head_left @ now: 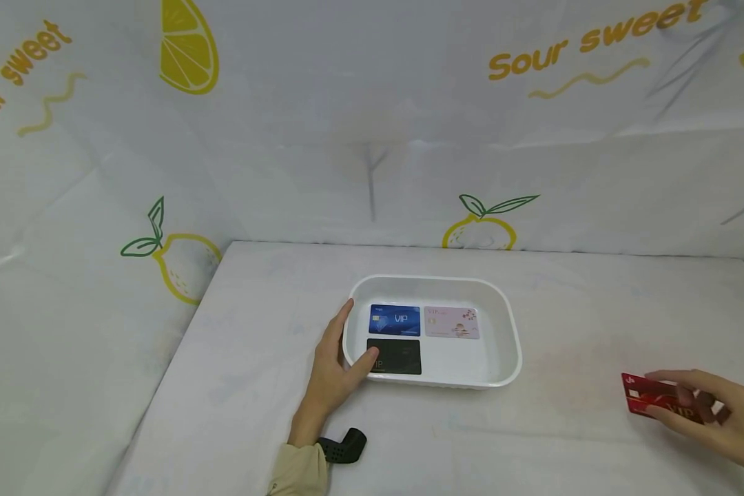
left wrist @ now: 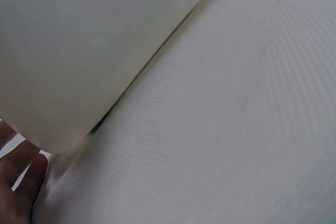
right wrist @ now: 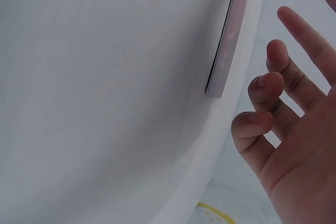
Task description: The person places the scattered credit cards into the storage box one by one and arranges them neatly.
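A white plastic tray sits on the covered table in the head view. In it lie a blue VIP card, a pink VIP card and a black card. My left hand grips the tray's left end, fingers along the outside and thumb over the rim, overlapping the black card. The left wrist view shows the tray's outer wall beside my fingertips. At the right, my right hand hovers with spread thumb and forefinger over a red VIP card. In the right wrist view, the fingers look apart from that card.
White cloth covers the tabletop. Behind it hangs a lemon-printed sheet reaching down to the back edge. A black wrist mount is strapped by my left sleeve.
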`<state>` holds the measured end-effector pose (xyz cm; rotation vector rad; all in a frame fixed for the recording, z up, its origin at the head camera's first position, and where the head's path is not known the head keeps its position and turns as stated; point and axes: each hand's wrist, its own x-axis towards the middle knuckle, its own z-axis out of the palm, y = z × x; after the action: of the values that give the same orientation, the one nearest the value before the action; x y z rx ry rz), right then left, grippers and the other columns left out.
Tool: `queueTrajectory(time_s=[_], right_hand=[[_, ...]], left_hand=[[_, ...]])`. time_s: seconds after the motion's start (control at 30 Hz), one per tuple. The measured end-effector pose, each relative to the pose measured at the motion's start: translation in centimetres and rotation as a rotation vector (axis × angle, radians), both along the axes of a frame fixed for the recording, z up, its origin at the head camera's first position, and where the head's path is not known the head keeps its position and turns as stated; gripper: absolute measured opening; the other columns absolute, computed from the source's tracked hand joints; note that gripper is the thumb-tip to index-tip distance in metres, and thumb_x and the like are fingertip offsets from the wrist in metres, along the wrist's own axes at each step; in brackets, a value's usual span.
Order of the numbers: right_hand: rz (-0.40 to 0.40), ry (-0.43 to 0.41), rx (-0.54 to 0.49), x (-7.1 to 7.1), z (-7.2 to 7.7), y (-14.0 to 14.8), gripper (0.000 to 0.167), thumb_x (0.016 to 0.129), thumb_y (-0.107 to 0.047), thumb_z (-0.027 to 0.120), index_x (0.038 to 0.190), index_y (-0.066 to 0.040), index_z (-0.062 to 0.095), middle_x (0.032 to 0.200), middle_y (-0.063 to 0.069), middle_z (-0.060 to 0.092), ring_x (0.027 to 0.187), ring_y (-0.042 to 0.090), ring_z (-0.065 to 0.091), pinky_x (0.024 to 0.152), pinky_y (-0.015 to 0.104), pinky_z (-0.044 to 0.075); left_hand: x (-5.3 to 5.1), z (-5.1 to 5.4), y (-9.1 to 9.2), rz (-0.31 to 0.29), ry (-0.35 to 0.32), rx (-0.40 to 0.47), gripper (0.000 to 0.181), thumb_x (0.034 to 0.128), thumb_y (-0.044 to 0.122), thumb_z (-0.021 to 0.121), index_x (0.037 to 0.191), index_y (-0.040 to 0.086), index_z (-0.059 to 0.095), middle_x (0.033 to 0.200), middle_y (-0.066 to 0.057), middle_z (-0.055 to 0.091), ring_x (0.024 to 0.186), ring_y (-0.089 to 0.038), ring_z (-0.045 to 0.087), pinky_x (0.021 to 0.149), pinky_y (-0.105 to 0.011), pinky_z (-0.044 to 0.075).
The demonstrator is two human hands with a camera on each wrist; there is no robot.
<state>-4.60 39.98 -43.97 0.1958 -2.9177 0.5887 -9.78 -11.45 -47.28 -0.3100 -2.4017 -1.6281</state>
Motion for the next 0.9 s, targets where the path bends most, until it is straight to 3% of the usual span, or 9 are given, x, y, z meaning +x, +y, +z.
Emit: queueTrajectory(time_s=[0.3,0.67,0.9], right_hand=[[-0.073,-0.032,0.064,0.1,-1.2,2.2,0.062,0.058,-0.012,0.098,0.111,0.004,0.069,0.078,-0.005,0.039,0.06,-0.002,0.029,0.05,0.024,0.026],[-0.15,-0.21,0.157,0.1,-1.7,3.6,0.072,0.065,-0.026,0.096,0.118,0.01,0.064,0.08,0.001,0.043,0.063,-0.003,0.024,0.054,0.024,0.026],[-0.154,-0.208,0.17,0.2,-2.9,4.8,0.076,0.063,-0.029,0.097,0.121,0.007,0.064,0.081,0.001,0.045,0.064,-0.004,0.024,0.055,0.024,0.026]], left_hand=[[0.0,0.1,0.0,0.001,0.002,-0.003,0.083,0.0868,0.026,0.073,0.159,0.012,0.036,0.158,-0.015,0.047,0.142,-0.032,0.05,0.113,-0.056,0.045],[0.0,0.2,0.0,0.001,-0.024,0.006,0.083,0.0865,0.027,0.073,0.159,0.016,0.036,0.158,-0.015,0.047,0.143,-0.031,0.049,0.115,-0.057,0.044],[0.0,0.2,0.1,0.0,-0.02,0.006,0.082,0.0866,0.027,0.073,0.159,0.016,0.036,0.158,-0.014,0.047,0.143,-0.031,0.05,0.114,-0.057,0.044]])
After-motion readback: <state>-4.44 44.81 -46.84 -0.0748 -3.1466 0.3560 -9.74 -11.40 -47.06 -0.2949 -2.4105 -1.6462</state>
